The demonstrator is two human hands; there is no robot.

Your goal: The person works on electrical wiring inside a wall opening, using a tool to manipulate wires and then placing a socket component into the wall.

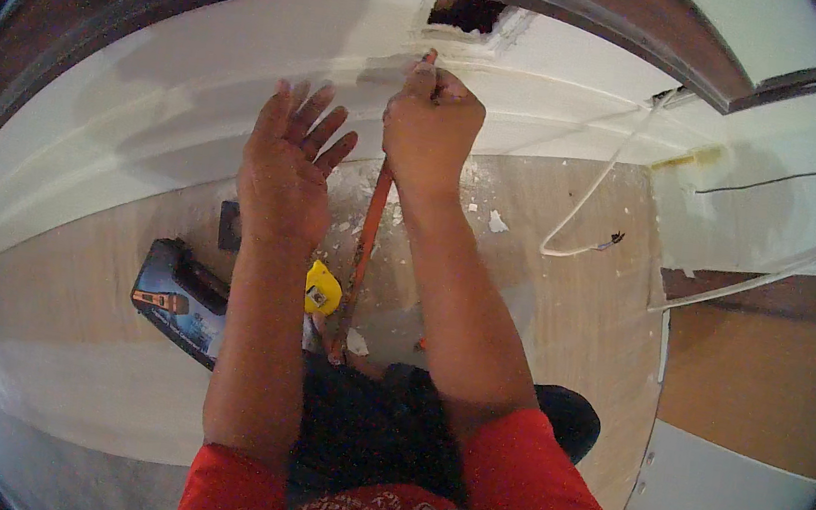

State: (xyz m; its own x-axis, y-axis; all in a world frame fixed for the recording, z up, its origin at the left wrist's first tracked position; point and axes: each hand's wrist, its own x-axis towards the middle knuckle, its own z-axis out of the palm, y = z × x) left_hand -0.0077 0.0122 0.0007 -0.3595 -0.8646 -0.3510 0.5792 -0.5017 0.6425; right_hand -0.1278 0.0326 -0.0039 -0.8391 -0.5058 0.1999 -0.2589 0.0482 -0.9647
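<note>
Right hand (431, 122) has its grip clamped around a long orange pry bar (364, 250), tip up at the white baseboard (192, 120) under a wall hole (468, 13). Left hand (285, 166) spreads flat and wide, fingers open, holding nothing. Yellow tape measure (324, 288) sits on the floor below.

Two bare forearms in short red sleeves are seen reaching up from the lower edge, side by side. The left hand (284, 172) is held open and flat, palm away, its fingers (315, 116) spread and pointing upward. The right hand (430, 129) is raised slightly higher and closed in a fist, knuckles turned toward the viewer.
</note>
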